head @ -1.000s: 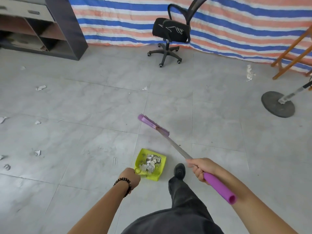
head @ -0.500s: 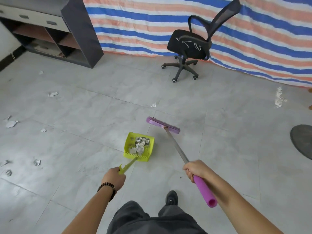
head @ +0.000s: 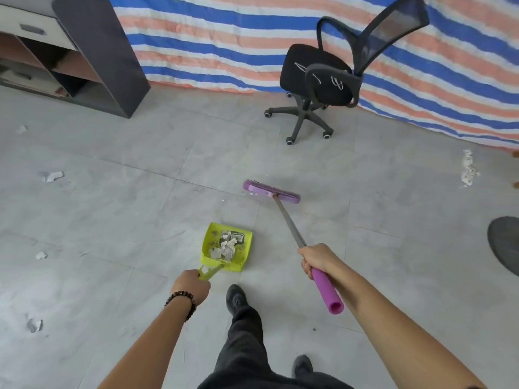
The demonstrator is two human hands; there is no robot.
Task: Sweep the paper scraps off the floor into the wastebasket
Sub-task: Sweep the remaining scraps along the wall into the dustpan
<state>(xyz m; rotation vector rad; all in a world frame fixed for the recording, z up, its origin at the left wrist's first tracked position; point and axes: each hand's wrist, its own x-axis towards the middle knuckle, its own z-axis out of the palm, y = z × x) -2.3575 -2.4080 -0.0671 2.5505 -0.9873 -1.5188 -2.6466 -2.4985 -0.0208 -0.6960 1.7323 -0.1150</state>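
My left hand [head: 191, 284] grips the handle of a lime-green dustpan [head: 244, 256] that holds several paper scraps [head: 227, 244]. My right hand [head: 318, 259] grips the purple foam grip of a broom; its purple broom head [head: 271, 194] is on the floor ahead of the dustpan, with a tiny white scrap [head: 254, 194] right beside it. More loose scraps lie on the grey tiles at the left: one [head: 53, 176] farther off, one [head: 41, 255] near, one [head: 35, 325] by my left side. No wastebasket is in view.
A black office chair [head: 328, 77] stands ahead by a striped tarp wall [head: 224, 37]. A dark shelf unit [head: 92, 49] is at the far left. A round grey stand base [head: 505, 242] sits at the right edge. My feet [head: 236, 299] are below the dustpan.
I have stepped forward and turned left. The dustpan and broom head moved ahead across the floor, the broom head swinging toward a small scrap. Both hands keep their holds.
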